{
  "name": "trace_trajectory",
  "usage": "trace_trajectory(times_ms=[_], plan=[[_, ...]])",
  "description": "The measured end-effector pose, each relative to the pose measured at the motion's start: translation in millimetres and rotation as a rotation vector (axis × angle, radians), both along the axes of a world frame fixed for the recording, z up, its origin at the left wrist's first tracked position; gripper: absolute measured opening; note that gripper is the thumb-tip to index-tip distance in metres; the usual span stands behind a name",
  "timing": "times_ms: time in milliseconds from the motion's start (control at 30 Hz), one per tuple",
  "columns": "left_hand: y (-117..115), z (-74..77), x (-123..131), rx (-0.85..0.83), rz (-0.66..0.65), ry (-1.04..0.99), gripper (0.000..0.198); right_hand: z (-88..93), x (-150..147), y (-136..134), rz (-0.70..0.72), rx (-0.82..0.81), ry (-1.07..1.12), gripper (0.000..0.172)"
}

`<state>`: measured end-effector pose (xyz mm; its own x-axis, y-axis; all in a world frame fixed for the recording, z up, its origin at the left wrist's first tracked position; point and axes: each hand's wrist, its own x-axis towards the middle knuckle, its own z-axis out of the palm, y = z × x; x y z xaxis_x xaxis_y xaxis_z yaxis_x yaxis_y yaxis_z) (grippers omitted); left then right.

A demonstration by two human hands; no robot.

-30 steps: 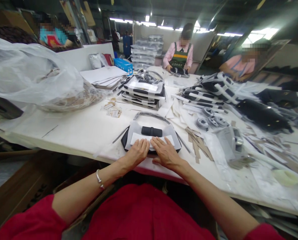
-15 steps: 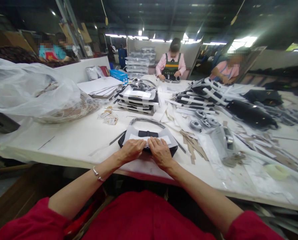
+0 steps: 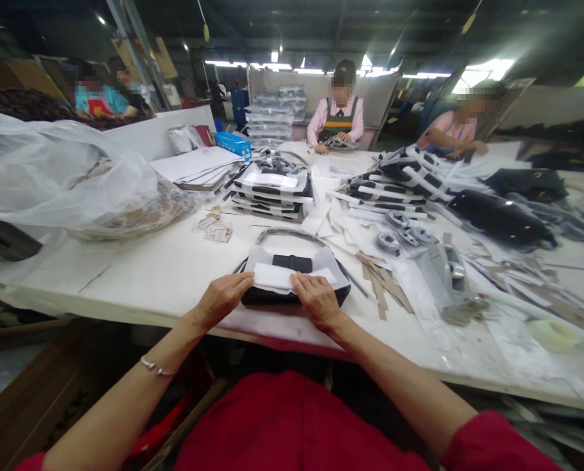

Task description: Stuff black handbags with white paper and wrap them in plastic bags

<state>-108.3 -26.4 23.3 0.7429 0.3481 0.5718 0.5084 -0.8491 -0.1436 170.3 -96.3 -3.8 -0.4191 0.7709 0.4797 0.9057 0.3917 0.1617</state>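
A black handbag (image 3: 272, 297) lies in front of me at the table's front edge, its looped handle (image 3: 292, 231) pointing away. Pale wrapping sheet covers much of its top, around a black strap or flap (image 3: 292, 263). Across the front runs a folded white foam strip (image 3: 273, 276). At the strip's left end my left hand (image 3: 225, 296) is closed, thumb and fingers pinching it. My right hand (image 3: 317, 299) is bent over the strip right of its middle, fingertips pressed together on it. The undersides of both hands are hidden.
Wrapped bags (image 3: 272, 193) are stacked behind, with another pile (image 3: 394, 186) to the right. A large plastic bag (image 3: 66, 176) fills the left. Small tags (image 3: 216, 227), cardboard strips (image 3: 377, 281) and a tape dispenser (image 3: 448, 278) lie around. Co-workers sit across the table.
My left hand has slid left along the white strip to its end, away from my right hand. The right hand has barely moved. More of the strip now shows between them.
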Motion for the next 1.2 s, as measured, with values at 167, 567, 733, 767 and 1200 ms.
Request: trace_trajectory(times_ms=[167,567,733,767,1200], plan=[[7.6,-12.2,-14.4,-0.001,-0.006,0.007,0.034,-0.1,0.1,-0.5,0.02,-0.006,-0.007,0.036],[-60.1,28.3,76.7,-0.208,0.198,0.22,0.08,-6.2,5.4,-4.3,0.052,-0.002,0.04,0.033],[-47.4,-32.5,99.5,-0.229,0.28,0.219,0.072,0.0,0.0,-5.7,0.023,-0.08,0.088,0.029],[-45.1,-38.1,98.4,-0.194,0.274,0.19,0.066,2.8,-1.4,-5.3,0.009,-0.111,0.097,0.028],[-17.3,11.9,123.1,-0.058,0.345,0.156,0.028,58.5,-13.7,24.8,-0.193,-0.374,0.092,0.019]])
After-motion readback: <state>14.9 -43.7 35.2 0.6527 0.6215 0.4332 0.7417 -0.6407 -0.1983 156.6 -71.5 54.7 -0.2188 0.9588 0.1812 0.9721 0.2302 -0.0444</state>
